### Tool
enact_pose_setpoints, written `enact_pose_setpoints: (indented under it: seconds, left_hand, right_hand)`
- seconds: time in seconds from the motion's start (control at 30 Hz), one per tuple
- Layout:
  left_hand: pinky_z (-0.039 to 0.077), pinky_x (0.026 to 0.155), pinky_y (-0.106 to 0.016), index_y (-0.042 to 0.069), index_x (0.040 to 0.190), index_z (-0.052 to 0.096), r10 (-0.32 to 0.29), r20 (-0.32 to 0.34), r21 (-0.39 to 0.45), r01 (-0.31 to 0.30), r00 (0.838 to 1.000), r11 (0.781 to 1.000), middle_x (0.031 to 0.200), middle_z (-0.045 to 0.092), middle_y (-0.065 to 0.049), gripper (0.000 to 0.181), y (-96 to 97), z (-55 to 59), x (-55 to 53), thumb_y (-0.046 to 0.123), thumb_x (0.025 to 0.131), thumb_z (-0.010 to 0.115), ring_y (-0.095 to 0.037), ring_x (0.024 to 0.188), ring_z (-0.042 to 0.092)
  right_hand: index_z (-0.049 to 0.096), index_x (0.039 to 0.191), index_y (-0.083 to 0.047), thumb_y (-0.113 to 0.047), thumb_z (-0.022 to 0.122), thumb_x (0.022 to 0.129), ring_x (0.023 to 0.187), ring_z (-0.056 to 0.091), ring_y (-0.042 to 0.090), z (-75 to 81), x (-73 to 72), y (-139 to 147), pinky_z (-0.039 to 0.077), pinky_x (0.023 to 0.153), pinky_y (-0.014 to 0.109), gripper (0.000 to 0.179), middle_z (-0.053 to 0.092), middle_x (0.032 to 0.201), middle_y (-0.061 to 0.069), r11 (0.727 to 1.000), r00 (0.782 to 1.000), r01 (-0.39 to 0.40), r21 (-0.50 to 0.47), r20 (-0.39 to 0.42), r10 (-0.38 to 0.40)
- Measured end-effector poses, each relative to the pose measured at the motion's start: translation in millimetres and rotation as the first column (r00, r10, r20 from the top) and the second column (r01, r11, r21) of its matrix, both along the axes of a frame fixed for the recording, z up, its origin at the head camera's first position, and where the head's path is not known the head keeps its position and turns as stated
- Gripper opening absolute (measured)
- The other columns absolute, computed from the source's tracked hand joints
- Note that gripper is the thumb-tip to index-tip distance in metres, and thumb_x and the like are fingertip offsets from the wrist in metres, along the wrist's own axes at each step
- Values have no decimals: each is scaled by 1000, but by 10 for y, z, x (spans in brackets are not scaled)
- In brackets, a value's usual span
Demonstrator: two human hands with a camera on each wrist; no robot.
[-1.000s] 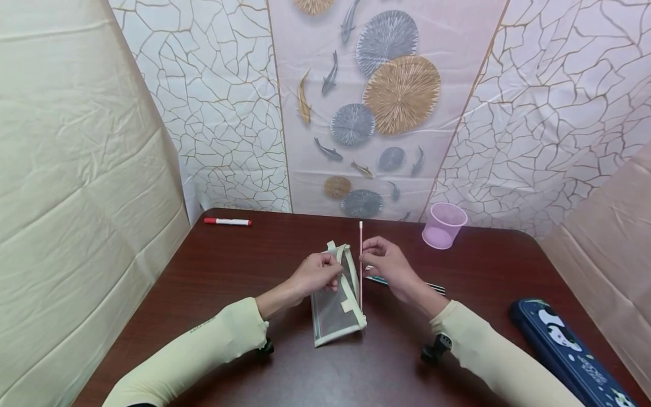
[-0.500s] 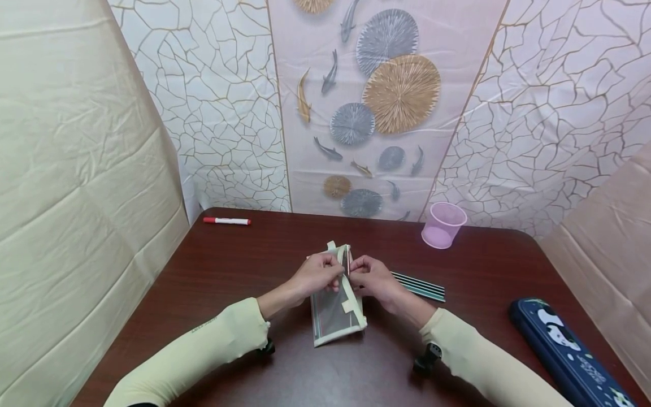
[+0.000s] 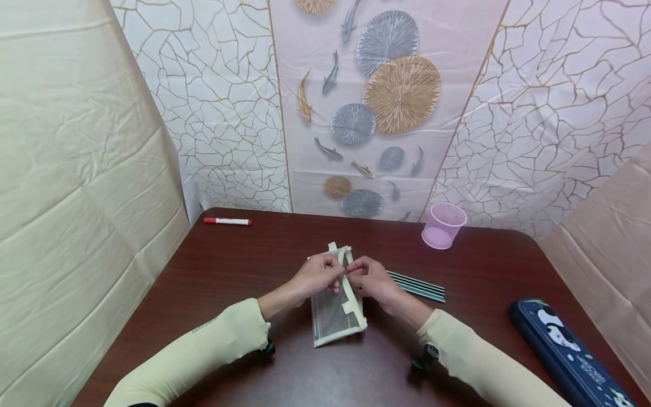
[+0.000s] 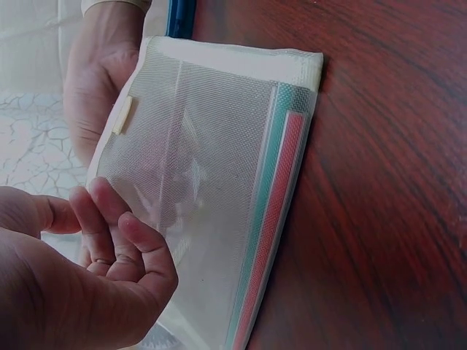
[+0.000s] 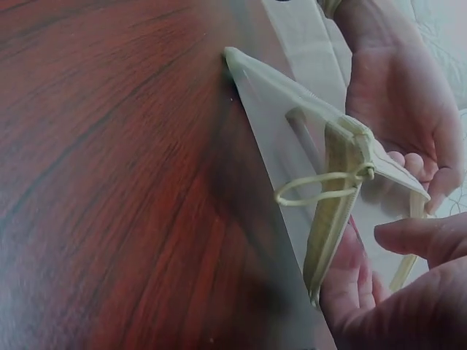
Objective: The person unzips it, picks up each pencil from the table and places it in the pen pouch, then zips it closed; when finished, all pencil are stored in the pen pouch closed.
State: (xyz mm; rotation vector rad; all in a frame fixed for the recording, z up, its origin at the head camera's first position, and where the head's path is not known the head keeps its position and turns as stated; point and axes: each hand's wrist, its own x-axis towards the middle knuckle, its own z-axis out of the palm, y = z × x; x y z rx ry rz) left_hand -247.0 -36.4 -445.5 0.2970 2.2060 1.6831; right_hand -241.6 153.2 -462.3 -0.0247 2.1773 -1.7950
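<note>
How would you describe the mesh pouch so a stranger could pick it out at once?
On the dark wood-grain table, find the left hand and right hand, close together near the middle. The left pinches the mesh pouch by its edge. Unlike the navy panda case and round pink cup, it's cream-trimmed, with red and green strips showing through.
</note>
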Motion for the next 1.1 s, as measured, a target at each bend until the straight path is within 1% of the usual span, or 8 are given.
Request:
enact_pose_setpoints:
  seconds: [0.17, 0.37, 0.47, 0.57, 0.73, 0.87, 1.0, 1.1]
  left_hand:
    - [53, 61, -21, 9, 91, 68, -4, -7, 2, 4, 1000, 1000, 67, 63, 3, 13, -11, -4, -3, 17, 97, 60, -8, 62, 67]
    - [52, 60, -21, 9, 90, 68, 12, -7, 10, -12, 1000, 1000, 65, 64, 3, 12, -20, 3, 5, 16, 96, 60, -8, 61, 66]
    - [52, 60, -21, 8, 90, 69, 18, -10, 12, -18, 1000, 1000, 64, 64, 3, 13, -34, 7, 11, 16, 95, 60, -8, 60, 66]
    - [53, 61, -23, 7, 90, 69, 25, -12, 6, -25, 1000, 1000, 65, 63, 3, 15, -63, 14, 16, 17, 96, 59, -8, 61, 66]
    - [55, 64, -24, 8, 87, 68, 54, -28, -13, -54, 998, 998, 65, 60, 2, 18, -126, 33, 18, 18, 97, 56, -10, 61, 66]
    - [54, 66, -24, 9, 84, 65, 79, -40, -20, -80, 996, 997, 65, 59, 1, 18, -169, 52, 19, 18, 96, 55, -11, 62, 66]
    - [54, 66, -25, 9, 84, 63, 82, -40, -13, -82, 996, 997, 66, 59, 1, 17, -190, 64, 21, 17, 96, 54, -11, 62, 66]
    - [54, 65, -24, 9, 84, 64, 81, -39, -11, -81, 996, 997, 66, 59, 1, 17, -195, 58, 11, 17, 96, 54, -12, 63, 66]
  right_hand:
    - [52, 126, 7, -3, 65, 94, 81, 66, 18, 29, -28, 40, 63, 72, 35, 36, 61, 102, 9, 999, 998, 40, -15, -42, -41]
    - [52, 124, 8, -4, 66, 97, 83, 70, 21, 48, -77, 182, 65, 73, 40, 33, 66, 103, 15, 998, 992, 57, 1, -110, -56]
    - [55, 122, 7, -5, 67, 97, 85, 68, 21, 56, -114, 290, 65, 73, 41, 30, 70, 107, 22, 996, 981, 71, 57, -185, -59]
    - [61, 118, 4, -9, 69, 98, 84, 68, 22, 73, -165, 423, 63, 70, 38, 26, 72, 108, 23, 982, 961, 97, 162, -271, -50]
    - [67, 115, -3, -17, 71, 99, 78, 70, 22, 102, -279, 704, 60, 67, 31, 22, 73, 107, 19, 926, 933, 143, 348, -360, -9]
    - [70, 112, -6, -19, 72, 98, 84, 70, 21, 95, -373, 944, 56, 75, 31, 19, 75, 106, 15, 860, 913, 146, 488, -401, 72]
    - [75, 110, -6, -14, 73, 96, 94, 68, 22, 75, -454, 1148, 52, 85, 36, 16, 77, 103, 11, 795, 897, 73, 602, -388, 212]
    - [76, 112, -5, -11, 74, 95, 93, 67, 22, 49, -511, 1267, 52, 84, 35, 18, 78, 102, 10, 775, 893, -32, 631, -330, 305]
